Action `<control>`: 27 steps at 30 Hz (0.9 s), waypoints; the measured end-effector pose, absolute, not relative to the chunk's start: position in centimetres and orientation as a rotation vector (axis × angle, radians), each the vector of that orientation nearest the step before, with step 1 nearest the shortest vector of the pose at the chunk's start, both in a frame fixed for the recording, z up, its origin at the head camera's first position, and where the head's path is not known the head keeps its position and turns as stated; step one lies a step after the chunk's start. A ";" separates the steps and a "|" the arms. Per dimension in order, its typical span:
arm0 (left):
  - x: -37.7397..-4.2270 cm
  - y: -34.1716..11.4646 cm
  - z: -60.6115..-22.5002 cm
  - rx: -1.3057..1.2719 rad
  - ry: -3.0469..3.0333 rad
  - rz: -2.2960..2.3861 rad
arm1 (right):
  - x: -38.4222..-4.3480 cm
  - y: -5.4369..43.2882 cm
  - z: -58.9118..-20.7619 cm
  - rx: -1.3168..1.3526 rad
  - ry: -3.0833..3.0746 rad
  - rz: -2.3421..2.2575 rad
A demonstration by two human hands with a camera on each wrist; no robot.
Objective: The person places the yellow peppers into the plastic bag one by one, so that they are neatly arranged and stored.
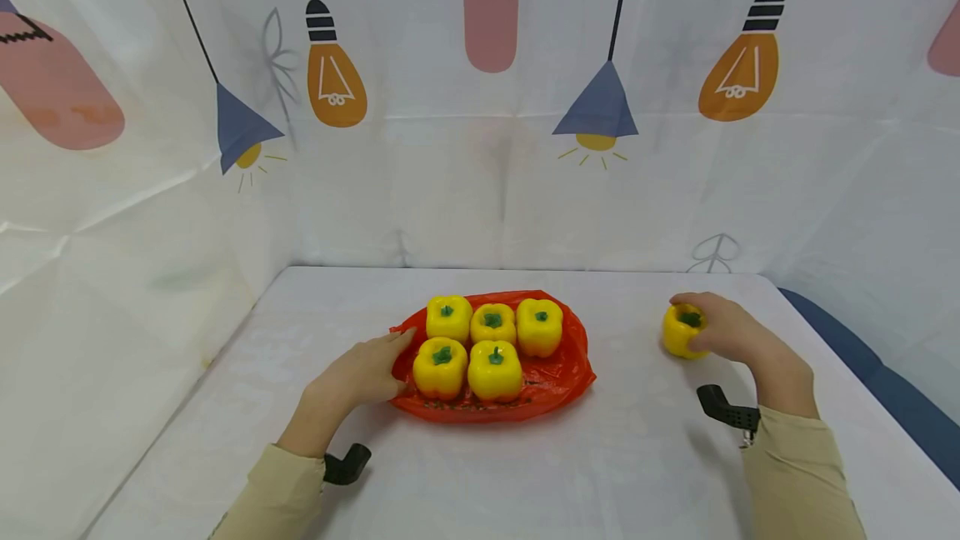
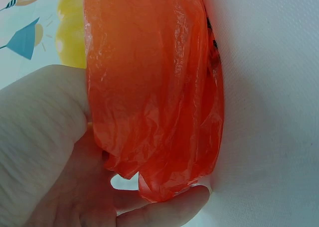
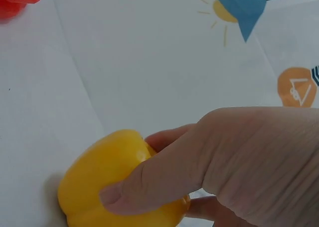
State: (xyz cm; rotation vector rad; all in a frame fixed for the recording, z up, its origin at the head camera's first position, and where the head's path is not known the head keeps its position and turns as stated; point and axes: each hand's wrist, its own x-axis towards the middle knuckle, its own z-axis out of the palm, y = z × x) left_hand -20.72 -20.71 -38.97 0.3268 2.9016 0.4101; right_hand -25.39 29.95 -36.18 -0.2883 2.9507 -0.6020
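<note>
A yellow bell pepper (image 1: 681, 330) with a green stem stands on the right of the table. My right hand (image 1: 723, 327) grips it from its right side; in the right wrist view the thumb presses on the yellow pepper (image 3: 107, 172). At centre, a red plastic bag (image 1: 555, 373) lies spread with its sides rolled low, and several yellow bell peppers (image 1: 495, 372) sit inside it, stems up. My left hand (image 1: 367, 369) holds the bag's left edge. In the left wrist view, fingers (image 2: 169, 207) reach along the outside of the red bag (image 2: 149, 97); the thumb's tip is hidden.
A white-covered table (image 1: 600, 457) carries everything. Behind it hangs a pale curtain (image 1: 450, 190) printed with lamps and bulbs. Something dark blue (image 1: 877, 365) lies beyond the table's right edge. Black wrist cameras (image 1: 347, 465) are strapped under both wrists.
</note>
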 end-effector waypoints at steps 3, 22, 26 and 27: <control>-20.7 -20.7 -39.0 0.323 2.901 0.414 | -25.5 29.8 -36.3 -0.300 2.945 -0.608; -20.9 -20.7 -39.2 0.320 2.904 0.399 | -25.1 26.9 -35.6 -0.442 2.899 -0.763; -20.8 -20.7 -39.1 0.311 2.904 0.401 | -24.7 25.9 -34.6 -0.447 2.893 -0.786; -20.8 -20.7 -39.1 0.308 2.902 0.404 | -24.5 25.6 -34.4 -0.452 2.889 -0.797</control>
